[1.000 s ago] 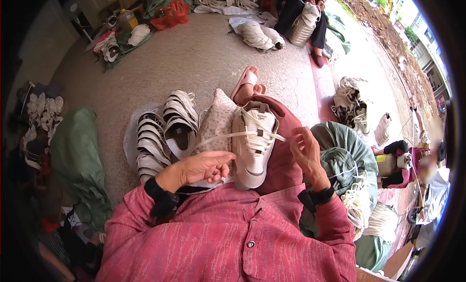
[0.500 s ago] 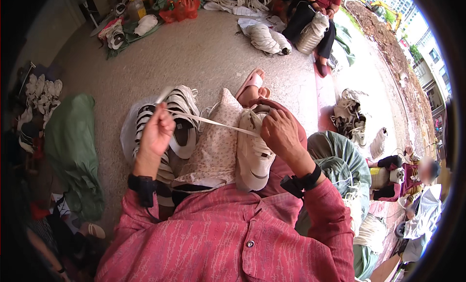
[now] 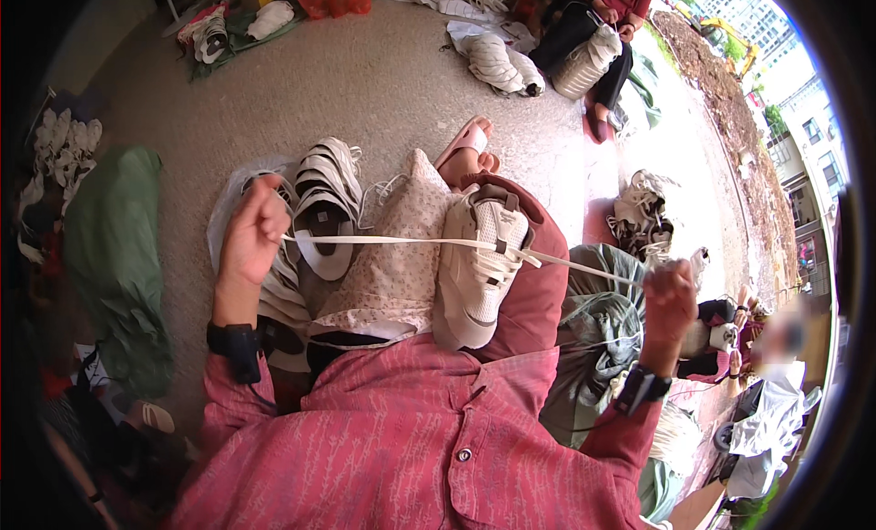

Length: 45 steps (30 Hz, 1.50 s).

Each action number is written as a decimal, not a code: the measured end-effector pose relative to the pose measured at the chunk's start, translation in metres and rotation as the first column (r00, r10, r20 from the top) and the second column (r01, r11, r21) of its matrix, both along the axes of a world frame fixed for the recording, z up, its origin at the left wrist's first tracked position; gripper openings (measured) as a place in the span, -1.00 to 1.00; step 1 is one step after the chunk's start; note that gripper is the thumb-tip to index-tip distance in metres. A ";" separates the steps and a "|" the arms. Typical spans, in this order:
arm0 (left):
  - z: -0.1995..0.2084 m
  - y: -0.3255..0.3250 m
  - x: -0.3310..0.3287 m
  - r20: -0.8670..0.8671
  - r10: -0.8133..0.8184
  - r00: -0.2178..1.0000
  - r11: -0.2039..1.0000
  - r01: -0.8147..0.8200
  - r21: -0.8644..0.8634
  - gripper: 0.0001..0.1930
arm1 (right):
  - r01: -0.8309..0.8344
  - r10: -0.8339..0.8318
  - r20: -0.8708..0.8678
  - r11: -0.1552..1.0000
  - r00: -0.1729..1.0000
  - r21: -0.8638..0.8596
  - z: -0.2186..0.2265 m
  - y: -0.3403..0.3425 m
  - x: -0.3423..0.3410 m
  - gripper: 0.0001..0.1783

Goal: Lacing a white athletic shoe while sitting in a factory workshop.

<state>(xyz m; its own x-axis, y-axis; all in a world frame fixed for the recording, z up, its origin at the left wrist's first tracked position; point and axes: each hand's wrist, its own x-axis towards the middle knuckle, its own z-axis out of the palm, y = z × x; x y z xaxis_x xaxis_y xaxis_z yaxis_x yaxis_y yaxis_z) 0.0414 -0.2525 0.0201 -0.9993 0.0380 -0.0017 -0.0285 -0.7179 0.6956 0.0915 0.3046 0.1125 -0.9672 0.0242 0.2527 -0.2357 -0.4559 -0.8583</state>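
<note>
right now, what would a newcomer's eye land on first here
First, the white shoelace, stretched out to both sides of the white sneaker in the person's lap, its ends in the closed left grip and right grip. Next, the red patterned shirt filling the lower middle. Then the bulky green sack at the left.

One head-worn fisheye looks down from close above
</note>
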 end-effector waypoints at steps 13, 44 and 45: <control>-0.008 0.167 -0.032 -0.320 -0.420 0.850 0.298 -0.204 -0.933 -0.80 | -0.233 -0.043 0.364 0.696 0.930 0.679 -0.039 -0.100 -0.018 -0.77; 0.009 0.168 -0.077 -0.553 -0.608 0.570 0.362 -0.420 -0.832 -0.54 | 0.042 0.178 -0.069 0.152 0.982 0.988 -0.030 -0.171 -0.076 -0.95; 0.014 0.169 -0.082 -0.376 -0.724 0.578 0.315 -0.209 -0.926 -0.55 | 0.029 0.211 -0.078 0.225 0.974 0.974 -0.031 -0.170 -0.083 -0.96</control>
